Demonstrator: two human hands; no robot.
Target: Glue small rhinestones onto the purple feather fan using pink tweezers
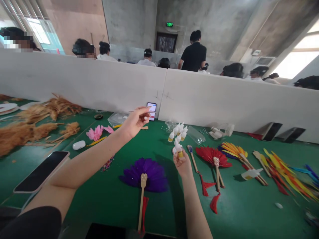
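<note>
My left hand [137, 122] is stretched forward in front of a lit phone [152, 105] leaning against the white partition. Its fingers are pinched around a thin stick [152, 112], and I cannot tell whether a fingertip touches the screen. A small white-capped glue bottle [179, 153] with a yellowish lower part is upright in my right hand [183, 163]. Several similar bottles [178, 131] stand grouped just behind it. Between my arms lies a purple feather fan [144, 172] with a pale wooden handle [141, 202] and a red tassel [145, 209].
To the right are a red feather fan [211, 156], orange-yellow feathers [234, 149] and a white bottle [251, 174] on its side. At left are a large phone [41, 171], a white earphone case [79, 145], pink flowers [95, 132] and brown fibres [27, 132]. People sit beyond the partition [119, 83].
</note>
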